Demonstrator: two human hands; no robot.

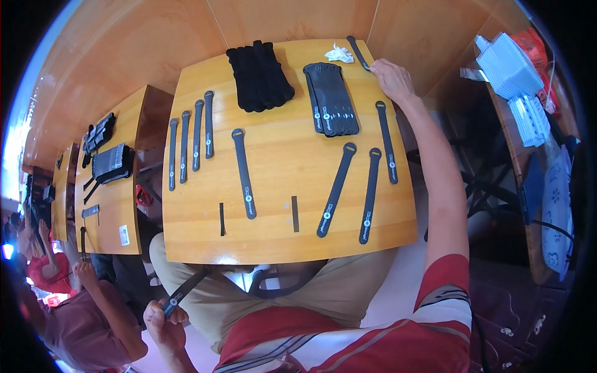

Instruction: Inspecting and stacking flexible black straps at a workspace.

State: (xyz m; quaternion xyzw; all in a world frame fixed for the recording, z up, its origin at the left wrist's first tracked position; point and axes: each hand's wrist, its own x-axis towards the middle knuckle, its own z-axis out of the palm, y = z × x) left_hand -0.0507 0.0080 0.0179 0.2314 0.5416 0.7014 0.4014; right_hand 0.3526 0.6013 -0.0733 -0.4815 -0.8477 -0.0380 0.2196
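While the left hand (163, 323) pinches one end of a dark strap (185, 291) narrowly between thumb and fingers, the strap slants up and away over the person's lap, just below the near table edge. Flat, matt, flexible-looking band. The far strap (356, 51), rounded and slotted at its head, lies at the far right corner of the table (273, 239); right hand (390, 79) at its lower end, whether pinching or merely touching cannot be told. Loose straps (244, 174) of the same keyhole-headed shape lie spread over the smooth, yellowish wood, four side by side at left. Also a neat grey-black stack (333, 99), a soft, lumpy black bundle (260, 76), a crumpled white tissue (339, 54), two short dark strips (295, 214). Markings: white round emblem plus pale lettering near the plain ends of the loose straps. Pose: right arm stretched long and bowed around the table's right side, fingers bent; left hand low, palm side partly up.
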